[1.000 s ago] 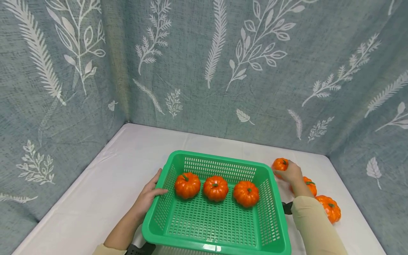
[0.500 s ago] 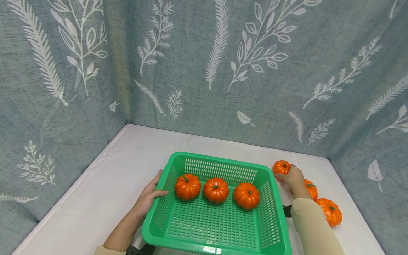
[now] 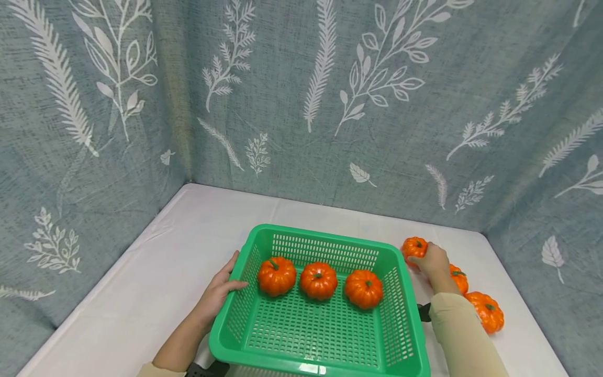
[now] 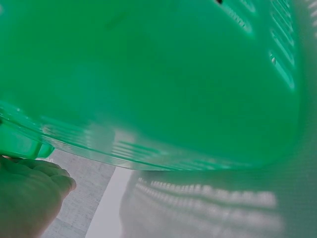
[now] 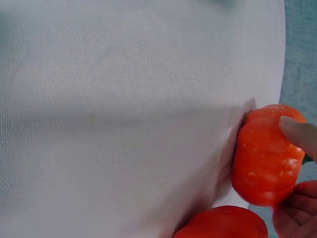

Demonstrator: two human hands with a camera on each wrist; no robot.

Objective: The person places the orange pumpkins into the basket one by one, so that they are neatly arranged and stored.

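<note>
In the head view, a green plastic basket [image 3: 311,335] holds three small orange pumpkins in a row: a left one [image 3: 277,276], a middle one [image 3: 318,281] and a right one [image 3: 364,289]. My left hand [image 3: 218,290] grips the basket's left rim, thumb over the edge and fingers outside. To the right of the basket, my right hand [image 3: 434,262] holds another pumpkin [image 3: 414,251] between thumb and fingers. The right wrist view shows this pumpkin [image 5: 267,158] close up, the thumb across its side and the fingers by its lower end.
Two more pumpkins, one [image 3: 458,279] partly hidden by the right arm and one [image 3: 486,313] nearer me, lie on the white tabletop [image 3: 151,262]. Blue-grey curtains [image 3: 282,104] with white leaf prints stand behind and at both sides.
My right hand has shifted slightly toward me at the far pumpkin, its thumb now plainly across the pumpkin's near side. The left hand and basket look unchanged.
</note>
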